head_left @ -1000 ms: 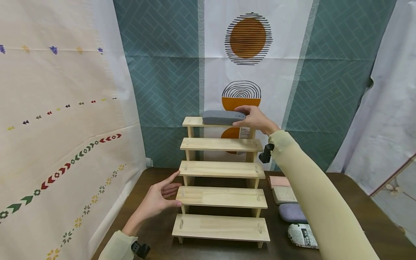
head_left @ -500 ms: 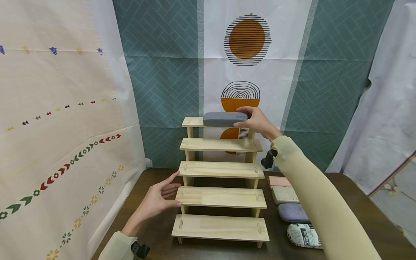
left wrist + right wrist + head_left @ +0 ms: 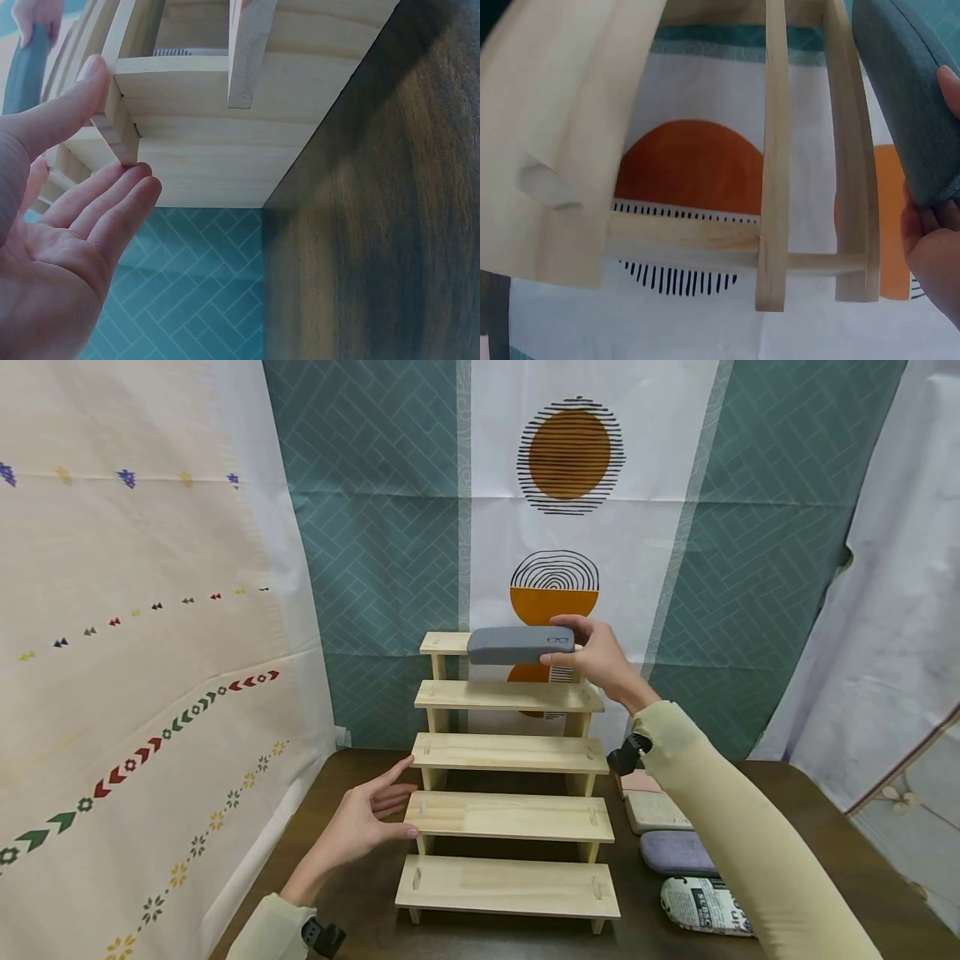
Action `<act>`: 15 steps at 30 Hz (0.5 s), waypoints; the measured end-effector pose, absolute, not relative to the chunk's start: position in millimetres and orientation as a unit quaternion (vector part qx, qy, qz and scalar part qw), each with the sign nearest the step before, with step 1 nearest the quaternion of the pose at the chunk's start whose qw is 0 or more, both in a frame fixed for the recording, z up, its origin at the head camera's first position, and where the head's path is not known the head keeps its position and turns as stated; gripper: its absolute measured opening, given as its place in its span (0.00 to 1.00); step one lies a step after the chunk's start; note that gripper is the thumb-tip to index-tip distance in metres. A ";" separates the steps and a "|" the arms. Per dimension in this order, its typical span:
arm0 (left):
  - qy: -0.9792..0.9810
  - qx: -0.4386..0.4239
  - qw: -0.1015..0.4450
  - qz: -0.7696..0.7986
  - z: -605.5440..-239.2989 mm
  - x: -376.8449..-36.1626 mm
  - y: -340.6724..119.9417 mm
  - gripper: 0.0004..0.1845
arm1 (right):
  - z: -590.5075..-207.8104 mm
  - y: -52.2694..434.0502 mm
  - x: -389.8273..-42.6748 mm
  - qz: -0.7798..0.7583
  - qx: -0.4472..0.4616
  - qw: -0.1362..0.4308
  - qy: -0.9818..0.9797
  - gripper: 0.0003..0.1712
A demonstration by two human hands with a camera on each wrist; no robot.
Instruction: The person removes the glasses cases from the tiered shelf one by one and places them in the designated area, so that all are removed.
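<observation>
My right hand (image 3: pixel 600 658), fingers clamped on the grey case (image 3: pixel 520 645), has lifted it off the top shelf (image 3: pixel 444 642); my left hand (image 3: pixel 365 823), fingers apart, steadies the rack (image 3: pixel 510 814).

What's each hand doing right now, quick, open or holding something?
Left hand: open, straight fingers resting against the left edge of the tiered pale wooden shelf rack.
Right hand: closed round the end of the grey oblong glasses case.

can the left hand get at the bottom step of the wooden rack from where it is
Probably yes. The left hand rests open against the rack's left edge, and the bottom step lies bare just below it with nothing between.
</observation>
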State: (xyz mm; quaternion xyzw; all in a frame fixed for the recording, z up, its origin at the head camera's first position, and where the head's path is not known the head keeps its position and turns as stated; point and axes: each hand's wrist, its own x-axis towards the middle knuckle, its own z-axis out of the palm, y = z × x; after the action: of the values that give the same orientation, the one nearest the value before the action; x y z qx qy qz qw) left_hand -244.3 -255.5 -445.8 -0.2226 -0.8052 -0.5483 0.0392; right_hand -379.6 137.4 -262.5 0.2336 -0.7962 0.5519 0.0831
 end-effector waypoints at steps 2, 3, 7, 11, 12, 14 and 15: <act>-0.805 -0.222 0.039 -0.549 -445.7 -244.3 -255.5 0.56 | -264.9 138.1 -375.4 0.555 0.239 0.087 -0.792 0.39; -0.804 -0.222 0.039 -0.550 -445.5 -244.2 -255.4 0.56 | -266.0 138.5 -373.4 0.557 0.241 0.089 -0.790 0.38; -0.803 -0.224 0.039 -0.551 -444.8 -243.9 -255.3 0.56 | -270.4 141.2 -365.5 0.558 0.254 0.099 -0.784 0.38; -0.800 -0.226 0.038 -0.555 -445.1 -243.7 -255.6 0.56 | -274.6 144.9 -357.0 0.564 0.267 0.106 -0.774 0.38; -0.800 -0.226 0.038 -0.554 -445.4 -243.6 -255.7 0.56 | -275.9 146.1 -355.1 0.567 0.270 0.107 -0.771 0.38; -0.800 -0.226 0.039 -0.554 -446.0 -243.7 -255.7 0.57 | -279.0 149.4 -350.8 0.571 0.275 0.108 -0.766 0.38; -0.801 -0.226 0.040 -0.553 -446.2 -243.5 -255.7 0.56 | -280.6 151.1 -348.7 0.572 0.276 0.109 -0.765 0.38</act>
State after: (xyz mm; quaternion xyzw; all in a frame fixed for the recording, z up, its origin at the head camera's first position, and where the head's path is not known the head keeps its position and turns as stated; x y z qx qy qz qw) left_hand -243.5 -255.7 -446.2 -0.2260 -0.8008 -0.5533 0.0398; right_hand -348.7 151.1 -280.6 0.2762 -0.7649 0.5716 0.1086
